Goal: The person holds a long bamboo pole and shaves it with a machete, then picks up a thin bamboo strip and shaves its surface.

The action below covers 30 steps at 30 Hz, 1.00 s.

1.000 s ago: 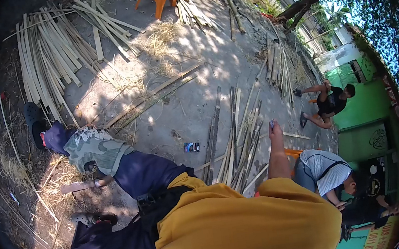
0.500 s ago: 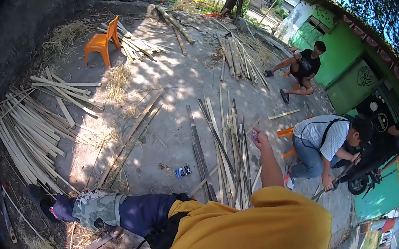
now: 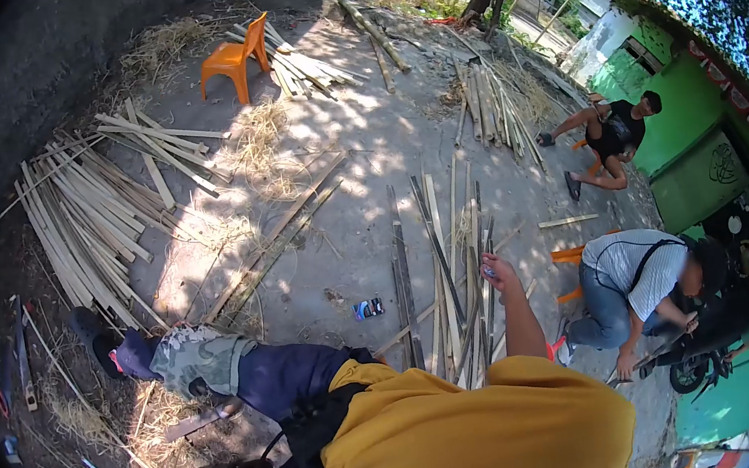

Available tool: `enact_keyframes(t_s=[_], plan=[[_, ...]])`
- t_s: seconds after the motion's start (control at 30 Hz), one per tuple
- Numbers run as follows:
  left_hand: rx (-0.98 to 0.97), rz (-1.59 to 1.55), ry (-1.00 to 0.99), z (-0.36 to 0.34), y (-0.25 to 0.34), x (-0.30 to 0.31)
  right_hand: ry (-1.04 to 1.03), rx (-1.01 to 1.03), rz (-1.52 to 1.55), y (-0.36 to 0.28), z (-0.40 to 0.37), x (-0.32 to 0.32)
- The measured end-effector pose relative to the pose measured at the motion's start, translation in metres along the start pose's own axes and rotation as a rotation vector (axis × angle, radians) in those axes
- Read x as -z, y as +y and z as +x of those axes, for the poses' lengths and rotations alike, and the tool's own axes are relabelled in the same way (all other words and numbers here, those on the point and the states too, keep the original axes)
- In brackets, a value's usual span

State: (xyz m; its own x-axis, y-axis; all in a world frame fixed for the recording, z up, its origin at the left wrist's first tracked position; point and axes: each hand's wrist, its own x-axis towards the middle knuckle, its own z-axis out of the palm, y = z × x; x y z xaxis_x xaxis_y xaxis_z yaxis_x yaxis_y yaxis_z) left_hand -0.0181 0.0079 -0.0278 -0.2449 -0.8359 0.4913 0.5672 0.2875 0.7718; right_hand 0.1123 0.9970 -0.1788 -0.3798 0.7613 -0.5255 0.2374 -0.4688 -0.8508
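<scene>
My right hand [image 3: 500,273] is raised above the ground at the end of my bare forearm, beyond my yellow sleeve. Its fingers are closed around a small bluish object [image 3: 489,270], too small for me to name. Beneath and beside that hand lie long bamboo strips [image 3: 443,272], pale and dark, in a loose bundle on the concrete. A small blue-and-black packet [image 3: 369,309] lies on the ground to the left of the strips. My left hand is not in view.
A person in camouflage and a purple cap [image 3: 137,355] is close at lower left, a blade [image 3: 194,421] by their hand. Piles of split bamboo [image 3: 93,226] and an orange chair [image 3: 236,59] stand behind. At right, a striped-shirt person [image 3: 636,267] crouches; another person [image 3: 619,134] sits beyond.
The whole view has shifted, so the surroundings appear farther right and lower. My right hand has come down slightly, still closed on the small object. The striped-shirt person remains bent over.
</scene>
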Motion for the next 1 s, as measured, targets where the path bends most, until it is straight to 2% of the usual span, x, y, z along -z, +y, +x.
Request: enact_keyframes(t_s=[0.07,0.1,0.13,0.2,0.27,0.33,0.47,0.57,0.67,0.73,0.87,0.93,0.97,1.0], plan=[[0.002,-0.001,-0.001,0.006,0.0,0.037,-0.167,-0.039,-0.208,0.012,0.013,-0.004],[0.052,-0.041,-0.047,0.002,0.011,0.028,-0.167,-0.059,-0.235,0.019,0.012,-0.021],[0.046,-0.02,0.037,-0.01,0.026,0.003,-0.251,-0.078,-0.269,0.028,0.022,-0.029],[0.006,-0.046,0.008,-0.014,0.029,-0.009,-0.367,-0.188,-0.348,0.049,0.032,-0.064],[-0.009,-0.001,0.023,-0.025,0.041,-0.035,-0.384,-0.258,-0.252,0.05,0.022,-0.104],[0.034,0.024,0.04,-0.025,0.043,-0.041,-0.463,-0.283,-0.314,0.055,0.019,-0.135],[0.034,-0.073,-0.07,-0.018,0.036,-0.043,-0.624,-0.303,-0.355,0.057,0.012,-0.196],[0.025,-0.042,-0.066,-0.016,0.036,-0.051,-0.786,-0.226,-0.453,0.06,0.011,-0.224],[0.035,0.033,-0.052,-0.017,0.038,-0.055,-0.799,-0.258,-0.544,0.08,0.034,-0.244],[0.051,0.074,-0.098,-0.008,0.035,-0.042,-0.826,-0.201,-0.849,0.101,0.049,-0.252],[0.084,0.066,-0.126,0.004,0.034,-0.024,-0.812,-0.177,-1.083,0.158,0.09,-0.253],[0.097,0.074,-0.134,0.006,0.038,-0.016,-0.795,-0.06,-1.307,0.189,0.106,-0.249],[0.12,0.061,-0.146,0.007,0.039,-0.014,-0.811,-0.075,-1.305,0.2,0.107,-0.25],[0.118,0.078,-0.155,0.005,0.04,-0.013,-0.806,0.099,-1.442,0.21,0.108,-0.244]])
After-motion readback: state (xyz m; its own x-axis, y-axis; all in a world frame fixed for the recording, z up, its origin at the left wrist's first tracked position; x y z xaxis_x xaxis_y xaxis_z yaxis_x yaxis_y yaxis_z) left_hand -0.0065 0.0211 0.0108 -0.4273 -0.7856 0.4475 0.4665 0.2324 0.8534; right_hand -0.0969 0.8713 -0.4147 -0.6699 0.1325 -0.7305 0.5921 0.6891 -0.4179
